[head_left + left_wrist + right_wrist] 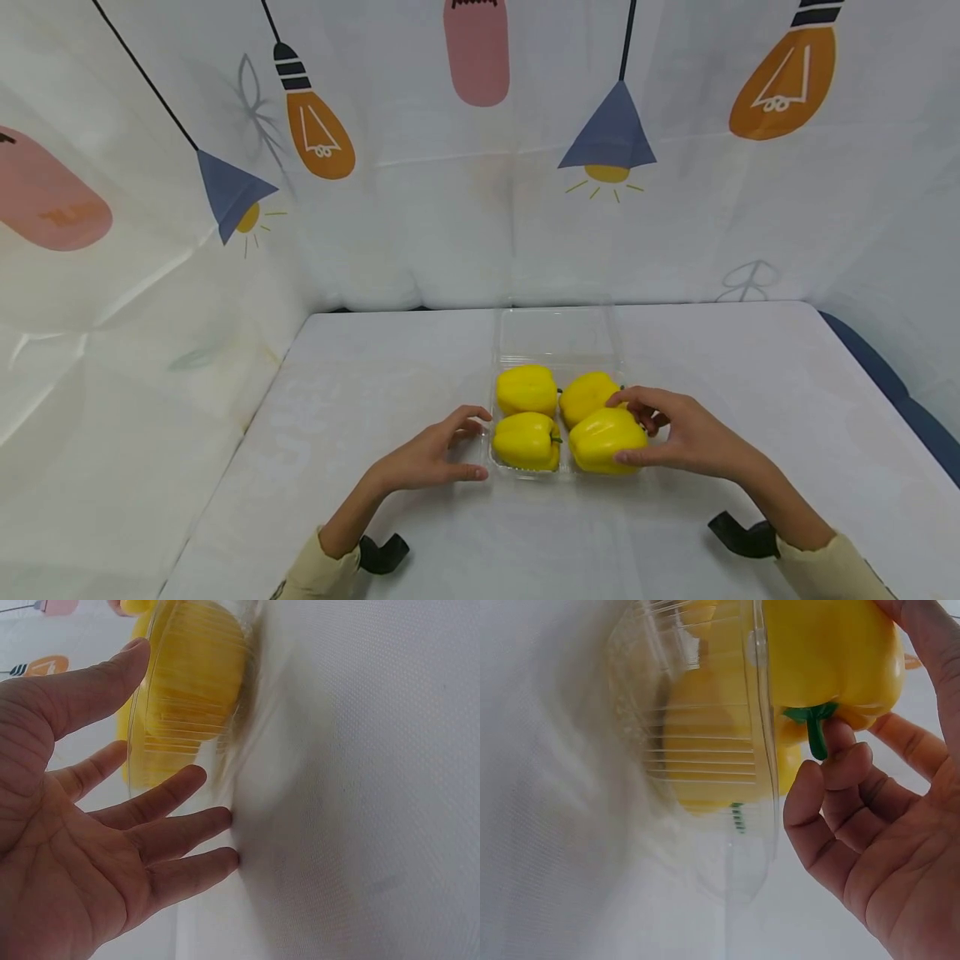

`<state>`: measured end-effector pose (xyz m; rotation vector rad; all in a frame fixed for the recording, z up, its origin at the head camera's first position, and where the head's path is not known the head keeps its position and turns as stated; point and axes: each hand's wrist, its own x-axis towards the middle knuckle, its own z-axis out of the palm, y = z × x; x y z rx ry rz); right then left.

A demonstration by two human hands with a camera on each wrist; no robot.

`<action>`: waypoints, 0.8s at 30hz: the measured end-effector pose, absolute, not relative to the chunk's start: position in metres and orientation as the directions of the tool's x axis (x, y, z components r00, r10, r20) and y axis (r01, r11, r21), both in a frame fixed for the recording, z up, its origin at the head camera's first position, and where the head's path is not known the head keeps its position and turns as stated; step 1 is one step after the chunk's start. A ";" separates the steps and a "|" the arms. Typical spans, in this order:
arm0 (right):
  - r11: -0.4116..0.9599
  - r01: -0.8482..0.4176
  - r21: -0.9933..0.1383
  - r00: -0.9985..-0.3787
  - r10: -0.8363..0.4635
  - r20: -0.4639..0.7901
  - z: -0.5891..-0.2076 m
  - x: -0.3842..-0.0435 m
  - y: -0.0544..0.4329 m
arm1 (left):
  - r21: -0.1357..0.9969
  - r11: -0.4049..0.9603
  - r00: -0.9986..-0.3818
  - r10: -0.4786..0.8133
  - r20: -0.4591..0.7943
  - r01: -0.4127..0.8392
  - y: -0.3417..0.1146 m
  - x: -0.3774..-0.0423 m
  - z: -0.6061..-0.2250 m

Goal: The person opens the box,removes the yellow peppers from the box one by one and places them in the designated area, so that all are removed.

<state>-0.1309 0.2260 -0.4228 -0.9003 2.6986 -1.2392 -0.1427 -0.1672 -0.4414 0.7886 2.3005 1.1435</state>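
Right grip, yellow pepper between thumb and fingers, stem toward palm

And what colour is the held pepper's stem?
The stem is green; it shows best in the right wrist view.

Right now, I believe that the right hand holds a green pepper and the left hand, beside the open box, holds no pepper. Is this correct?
Not quite: the pepper in the right hand is yellow, as the head view shows, though its stem is green. The left hand, beside the open box, indeed holds no pepper.
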 end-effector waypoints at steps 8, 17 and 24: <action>0.540 -0.516 -0.665 -0.828 -0.514 0.224 -0.411 -0.128 0.229 | 0.820 0.491 -0.731 0.668 -0.138 0.294 -0.167 -0.144 -0.442; 0.570 -0.527 -0.631 -0.837 -0.478 0.267 -0.396 -0.129 0.243 | 0.813 0.497 -0.725 0.674 -0.140 0.305 -0.167 -0.144 -0.441; 0.594 -0.511 -0.621 -0.850 -0.454 0.265 -0.394 -0.132 0.254 | 0.810 0.505 -0.723 0.674 -0.152 0.300 -0.167 -0.144 -0.439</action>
